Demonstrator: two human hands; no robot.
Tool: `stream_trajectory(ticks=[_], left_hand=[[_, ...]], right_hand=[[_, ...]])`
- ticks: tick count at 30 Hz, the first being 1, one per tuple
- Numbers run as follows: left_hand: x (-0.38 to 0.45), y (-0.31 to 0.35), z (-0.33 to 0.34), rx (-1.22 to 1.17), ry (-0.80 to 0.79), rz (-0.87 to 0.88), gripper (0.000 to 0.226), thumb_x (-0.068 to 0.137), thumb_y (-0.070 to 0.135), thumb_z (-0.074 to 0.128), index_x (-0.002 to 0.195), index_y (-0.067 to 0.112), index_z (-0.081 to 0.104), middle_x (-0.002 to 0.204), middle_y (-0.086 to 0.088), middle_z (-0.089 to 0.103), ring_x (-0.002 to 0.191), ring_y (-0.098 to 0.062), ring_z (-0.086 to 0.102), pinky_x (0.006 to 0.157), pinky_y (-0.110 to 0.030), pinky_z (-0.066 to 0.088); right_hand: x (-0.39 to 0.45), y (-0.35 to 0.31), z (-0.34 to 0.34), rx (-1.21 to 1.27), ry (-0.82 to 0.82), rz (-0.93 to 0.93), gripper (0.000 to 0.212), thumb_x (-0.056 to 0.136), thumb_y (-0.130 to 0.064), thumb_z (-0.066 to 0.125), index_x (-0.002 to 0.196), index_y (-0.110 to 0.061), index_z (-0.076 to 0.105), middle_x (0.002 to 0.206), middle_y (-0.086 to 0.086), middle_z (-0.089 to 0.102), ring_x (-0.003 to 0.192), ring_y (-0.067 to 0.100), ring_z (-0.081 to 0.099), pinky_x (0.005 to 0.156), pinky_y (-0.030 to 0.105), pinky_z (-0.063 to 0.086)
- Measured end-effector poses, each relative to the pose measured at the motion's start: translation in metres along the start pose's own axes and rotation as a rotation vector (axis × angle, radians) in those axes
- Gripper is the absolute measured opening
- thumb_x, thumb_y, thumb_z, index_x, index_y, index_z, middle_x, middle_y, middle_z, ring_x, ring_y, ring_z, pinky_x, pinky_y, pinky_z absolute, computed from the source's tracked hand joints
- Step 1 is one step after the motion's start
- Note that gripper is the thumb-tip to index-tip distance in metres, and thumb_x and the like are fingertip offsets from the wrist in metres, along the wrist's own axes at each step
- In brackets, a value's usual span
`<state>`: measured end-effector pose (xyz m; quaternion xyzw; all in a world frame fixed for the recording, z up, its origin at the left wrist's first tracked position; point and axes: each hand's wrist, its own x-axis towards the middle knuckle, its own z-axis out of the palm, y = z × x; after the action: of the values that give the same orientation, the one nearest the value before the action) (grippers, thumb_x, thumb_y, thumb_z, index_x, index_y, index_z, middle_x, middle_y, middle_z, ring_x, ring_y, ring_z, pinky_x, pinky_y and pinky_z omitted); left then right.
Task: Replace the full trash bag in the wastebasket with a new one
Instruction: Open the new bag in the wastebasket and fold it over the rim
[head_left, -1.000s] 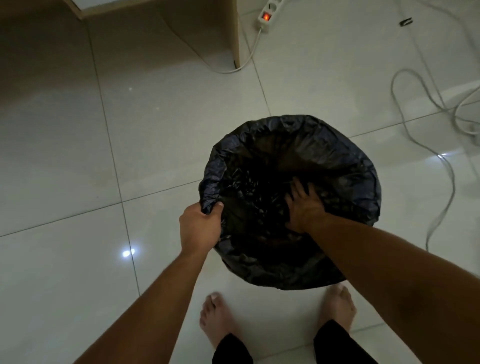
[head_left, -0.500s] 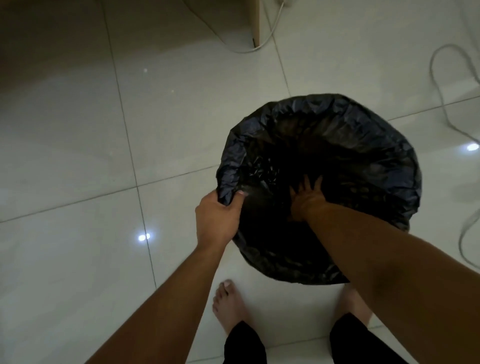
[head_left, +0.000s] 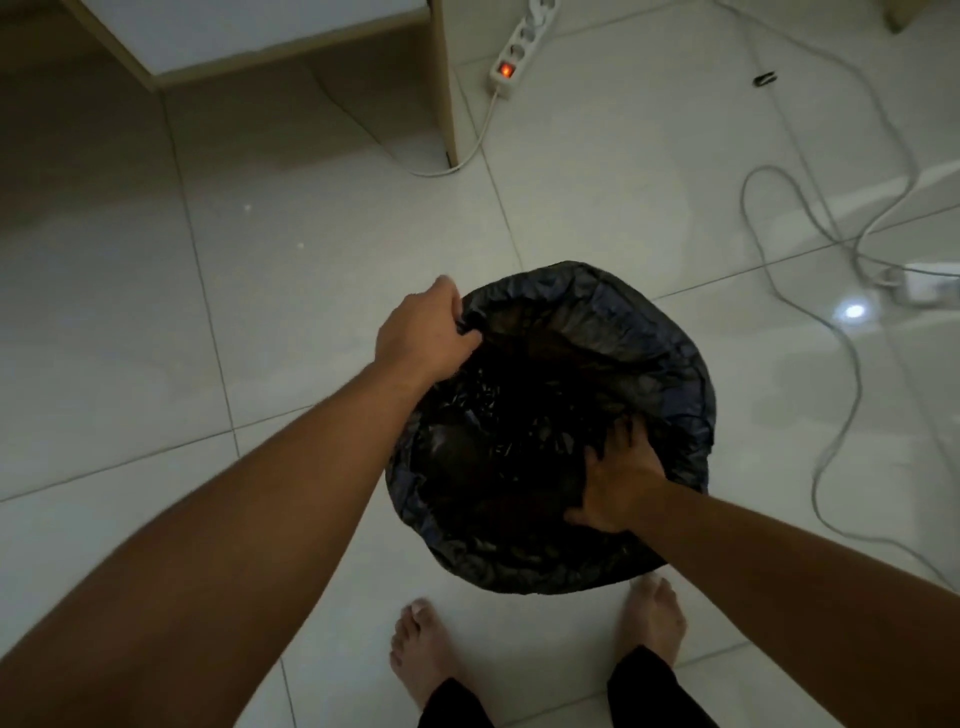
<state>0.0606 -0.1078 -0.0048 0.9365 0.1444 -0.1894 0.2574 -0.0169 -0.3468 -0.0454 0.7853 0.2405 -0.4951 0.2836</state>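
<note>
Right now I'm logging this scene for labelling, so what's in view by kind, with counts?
Hands: 2, left hand and right hand
Black trash bag: 1
Power strip: 1
Bare feet: 2, and
Total: 6

Black trash bag (head_left: 670, 374) draped over a round wastebasket on pale tiled floor (head_left: 260, 322). Left hand (head_left: 423, 332) pinching the far-left rim of the bag; right hand (head_left: 618, 483) pressed inside near the right edge. Bare feet (head_left: 421, 654) just below; lit power strip (head_left: 511, 57) well beyond.
</note>
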Motion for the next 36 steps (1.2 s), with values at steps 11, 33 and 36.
stream_trajectory(ticks=[11, 33, 36], left_hand=[[-0.069, -0.070, 0.032, -0.151, -0.118, -0.254, 0.028, 0.081, 0.041, 0.073, 0.067, 0.019, 0.061, 0.066, 0.004, 0.060, 0.071, -0.023, 0.061, 0.058, -0.029, 0.039], [-0.044, -0.118, 0.017, -0.631, 0.251, -0.580, 0.022, 0.088, 0.030, 0.070, 0.099, 0.013, 0.075, 0.099, -0.012, 0.073, 0.088, -0.032, 0.068, 0.081, -0.041, 0.058], [-0.035, -0.127, 0.002, -0.664, 0.267, -0.589, 0.025, 0.087, 0.034, 0.070, 0.103, 0.015, 0.072, 0.106, -0.014, 0.072, 0.091, -0.031, 0.067, 0.083, -0.038, 0.057]], right_hand=[[0.011, -0.061, -0.022, 1.420, 0.099, -0.168, 0.064, 0.098, -0.060, 0.045, 0.151, -0.025, 0.042, 0.151, 0.006, 0.048, 0.138, 0.030, 0.045, 0.106, 0.033, 0.037], [0.073, -0.085, -0.102, 1.079, 0.260, -0.328, 0.074, 0.099, -0.064, 0.042, 0.156, -0.017, 0.036, 0.159, 0.012, 0.039, 0.145, 0.033, 0.037, 0.118, 0.039, 0.029], [0.041, -0.056, -0.116, 0.822, 0.538, -0.366, 0.078, 0.090, -0.077, 0.033, 0.147, -0.024, 0.047, 0.148, 0.006, 0.053, 0.136, 0.031, 0.047, 0.111, 0.047, 0.039]])
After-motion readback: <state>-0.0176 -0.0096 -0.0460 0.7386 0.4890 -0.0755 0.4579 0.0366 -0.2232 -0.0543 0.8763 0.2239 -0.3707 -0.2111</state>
